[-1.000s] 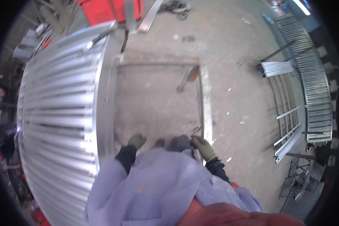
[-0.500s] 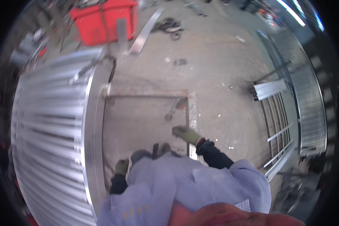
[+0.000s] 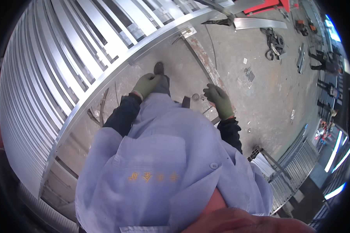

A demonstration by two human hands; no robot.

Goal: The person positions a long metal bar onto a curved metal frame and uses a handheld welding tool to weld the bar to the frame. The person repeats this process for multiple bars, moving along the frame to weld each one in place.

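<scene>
My left hand (image 3: 147,85), in a green glove, hangs beside my leg with its fingers loosely extended and nothing visible in it. It is close to the long edge beam (image 3: 116,65) of a rack stacked with silver metal profiles (image 3: 79,42), apart from it. My right hand (image 3: 219,101), gloved alike, is held out with its fingers partly bent and apart, no object in them. Just beyond it runs a worn, rusty floor-frame bar (image 3: 204,58). A dark shoe (image 3: 158,68) of mine shows ahead of my left hand.
A flat metal strip (image 3: 259,23) lies on the floor near a red container (image 3: 262,6). A dark tangled object (image 3: 273,43) and scraps (image 3: 249,73) lie to the right. Another rack (image 3: 295,163) stands at lower right. People (image 3: 326,62) are at the far right.
My view has turned left, so the profile rack now slants across the upper left and the red container has shifted right. My left hand has come forward into fuller view.
</scene>
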